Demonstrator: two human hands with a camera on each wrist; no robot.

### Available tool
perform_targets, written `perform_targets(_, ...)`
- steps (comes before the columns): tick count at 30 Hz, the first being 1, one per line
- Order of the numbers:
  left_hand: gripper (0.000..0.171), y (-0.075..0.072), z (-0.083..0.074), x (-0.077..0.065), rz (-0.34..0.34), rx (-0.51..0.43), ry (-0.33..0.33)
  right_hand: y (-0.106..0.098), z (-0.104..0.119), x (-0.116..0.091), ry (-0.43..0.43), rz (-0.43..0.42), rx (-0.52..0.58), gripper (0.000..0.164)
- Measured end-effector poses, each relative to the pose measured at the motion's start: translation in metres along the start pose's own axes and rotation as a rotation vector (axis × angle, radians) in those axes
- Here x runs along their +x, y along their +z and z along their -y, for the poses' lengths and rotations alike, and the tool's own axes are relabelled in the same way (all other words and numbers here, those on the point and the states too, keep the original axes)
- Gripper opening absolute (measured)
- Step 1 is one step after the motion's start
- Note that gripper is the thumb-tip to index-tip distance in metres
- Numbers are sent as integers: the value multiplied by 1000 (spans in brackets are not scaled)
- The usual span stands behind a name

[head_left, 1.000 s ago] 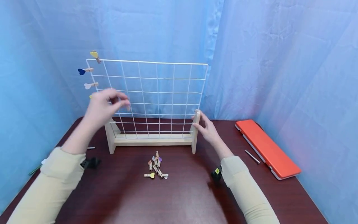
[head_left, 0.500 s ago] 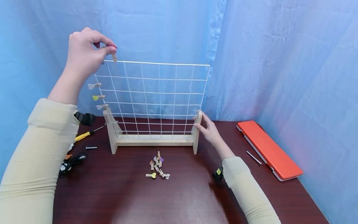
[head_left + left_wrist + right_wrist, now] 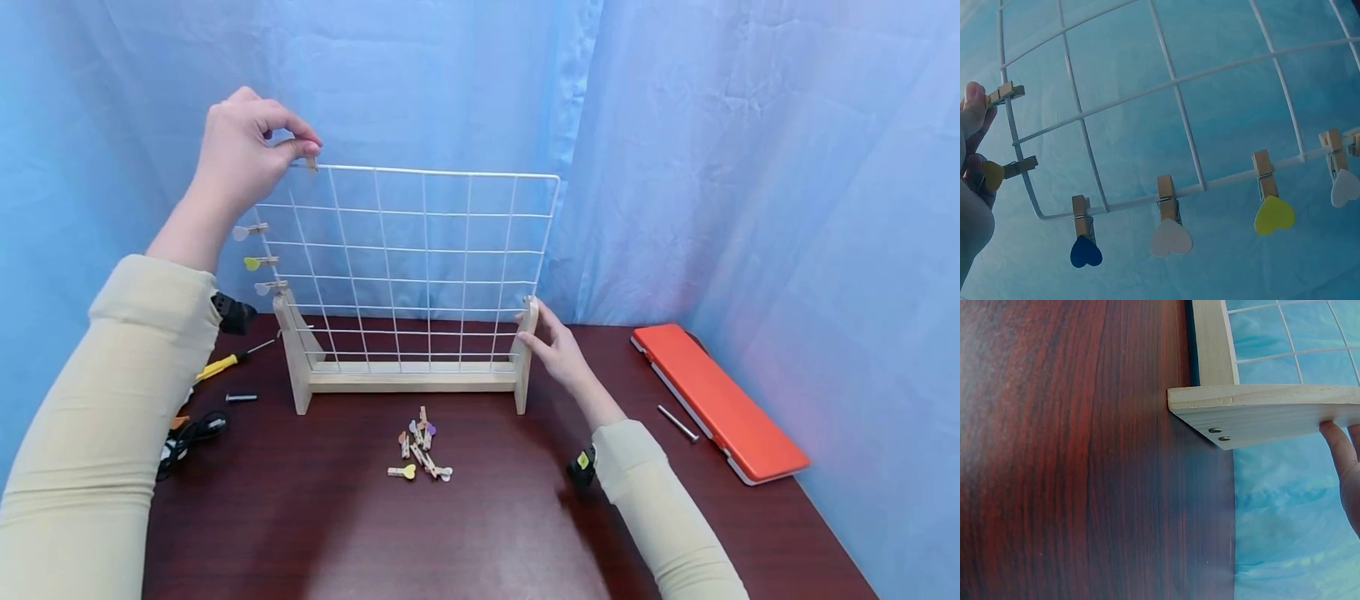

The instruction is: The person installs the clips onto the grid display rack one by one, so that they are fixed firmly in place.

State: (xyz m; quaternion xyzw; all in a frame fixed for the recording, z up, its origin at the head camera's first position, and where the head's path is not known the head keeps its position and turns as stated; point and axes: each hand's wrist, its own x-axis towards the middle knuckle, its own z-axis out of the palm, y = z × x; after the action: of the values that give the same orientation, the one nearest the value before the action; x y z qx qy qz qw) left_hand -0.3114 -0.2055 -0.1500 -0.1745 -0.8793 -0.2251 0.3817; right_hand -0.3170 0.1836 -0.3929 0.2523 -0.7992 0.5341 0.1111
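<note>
My left hand (image 3: 243,154) pinches a small wooden clothespin (image 3: 312,164) at the top wire of a white wire grid (image 3: 446,173). In the left wrist view, the clothespin's wooden end (image 3: 1007,92) bites over the wire, its decorated end mostly hidden by the fingers. Beside it on the same wire sits a yellow-heart clothespin (image 3: 994,175). Along the grid's left side are a blue-heart clothespin (image 3: 1086,251), a white-heart one (image 3: 1171,237), a yellow-green one (image 3: 1274,215) and another white one (image 3: 1345,188). My right hand (image 3: 558,348) holds the right upright of the wooden stand (image 3: 527,354), thumb in front.
Several loose heart clothespins (image 3: 422,450) lie on the dark table (image 3: 480,533) before the stand. At right are a red case (image 3: 720,400) and a metal bolt (image 3: 678,423). A yellow-handled screwdriver (image 3: 217,367), another bolt (image 3: 241,397) and a black cable (image 3: 197,433) lie at left.
My left hand has risen from before the grid to its top wire with the clothespin, then lowered slightly, bringing it down onto the wire. The right hand has stayed on the upright.
</note>
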Motion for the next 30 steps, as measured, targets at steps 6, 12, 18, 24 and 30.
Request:
perform_targets(6,23,0,2,-3,23,-28,-23,0,-1,0,9,8,8,55)
perform_targets(12,27,1,-5,-15,-39,-74,66,-1,-1,1,-15,-6,15,55)
perform_targets(18,22,29,-17,-57,-124,-195,324,1,0,1,-30,-5,10,55)
perform_targets(24,28,83,-20,-124,134,-246,386,1,2,1,-25,-5,15,55)
perform_targets(30,32,130,-21,-196,427,-292,328,2,3,0,-17,-5,17,55)
